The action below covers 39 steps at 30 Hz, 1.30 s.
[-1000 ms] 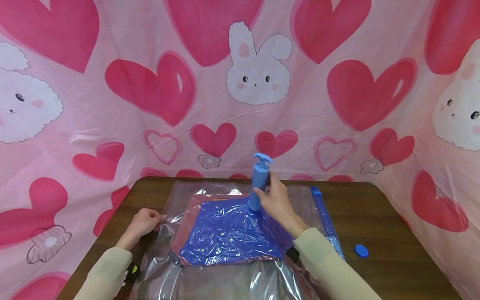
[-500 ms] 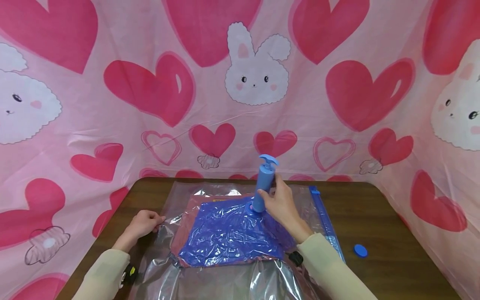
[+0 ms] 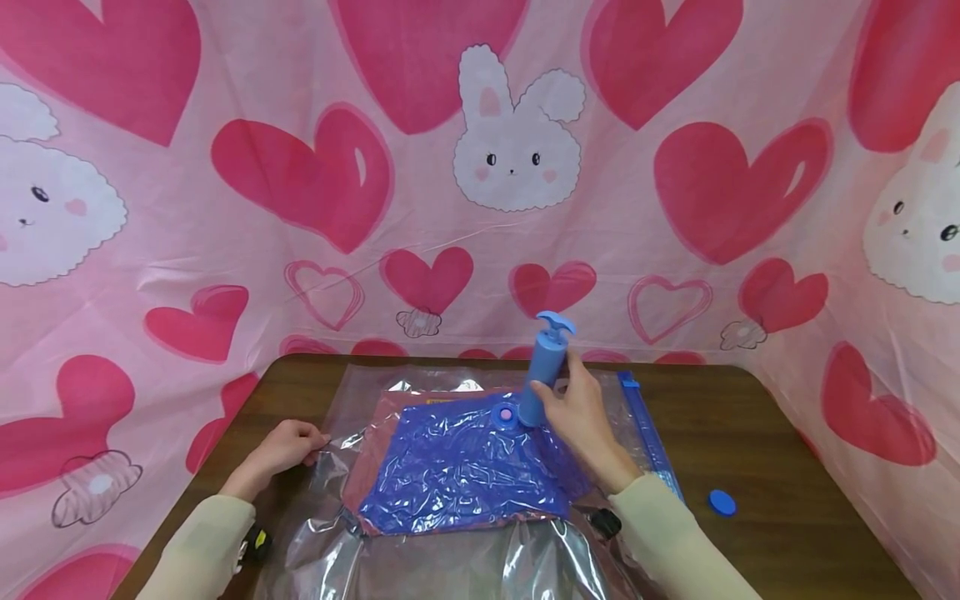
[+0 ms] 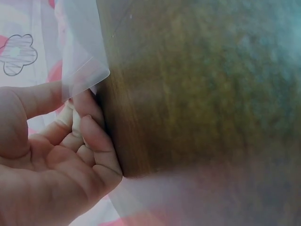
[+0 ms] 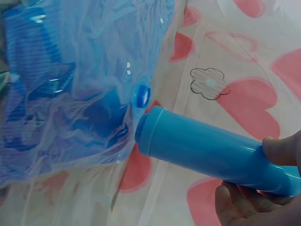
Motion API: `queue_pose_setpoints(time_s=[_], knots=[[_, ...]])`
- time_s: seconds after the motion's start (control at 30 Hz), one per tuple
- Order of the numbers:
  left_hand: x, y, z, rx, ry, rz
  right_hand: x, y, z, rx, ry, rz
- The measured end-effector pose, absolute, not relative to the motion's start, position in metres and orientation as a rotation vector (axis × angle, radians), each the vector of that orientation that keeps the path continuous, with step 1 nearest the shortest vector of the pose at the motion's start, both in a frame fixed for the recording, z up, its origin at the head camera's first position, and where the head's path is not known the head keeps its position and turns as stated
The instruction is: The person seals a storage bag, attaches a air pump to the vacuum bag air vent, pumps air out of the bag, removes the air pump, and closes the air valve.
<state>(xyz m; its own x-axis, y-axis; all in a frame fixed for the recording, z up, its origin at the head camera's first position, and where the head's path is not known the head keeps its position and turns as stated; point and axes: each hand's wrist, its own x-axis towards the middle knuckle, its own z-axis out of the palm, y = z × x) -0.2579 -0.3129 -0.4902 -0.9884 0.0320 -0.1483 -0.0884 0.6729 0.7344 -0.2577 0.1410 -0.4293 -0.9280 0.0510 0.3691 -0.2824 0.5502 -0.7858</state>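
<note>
A clear vacuum storage bag (image 3: 420, 567) lies on the table with blue and reddish folded cloth (image 3: 457, 475) inside. My left hand (image 3: 281, 448) pinches the bag's left edge between thumb and fingers; the left wrist view shows the clear film (image 4: 87, 75) at the thumb tip. My right hand (image 3: 585, 417) grips a light blue hand pump (image 3: 545, 367) by its barrel, handle end up and slightly tilted. The pump's lower end is just right of the bag's round blue valve (image 3: 506, 416), off it. In the right wrist view the valve (image 5: 144, 96) shows uncovered beside the pump tip.
A round blue cap (image 3: 722, 502) lies on the brown table (image 3: 795, 533) at the right. Along the bag's right side runs a blue zip strip (image 3: 651, 433) with a slider (image 3: 632, 384) near its far end. A pink heart-print cloth (image 3: 337, 208) hangs behind and at both sides.
My right hand has lifted the pump off the valve and shifted it right, so the valve now shows. The left hand keeps its place at the bag's edge.
</note>
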Motion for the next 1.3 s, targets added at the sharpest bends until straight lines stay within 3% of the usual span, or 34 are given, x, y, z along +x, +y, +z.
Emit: queue_pose_setpoints(time_s=[1.3], knots=[[-0.258, -0.321, -0.488, 0.092, 2.615, 1.257, -0.25, 0.183, -0.435, 0.131, -2.412, 1.226]])
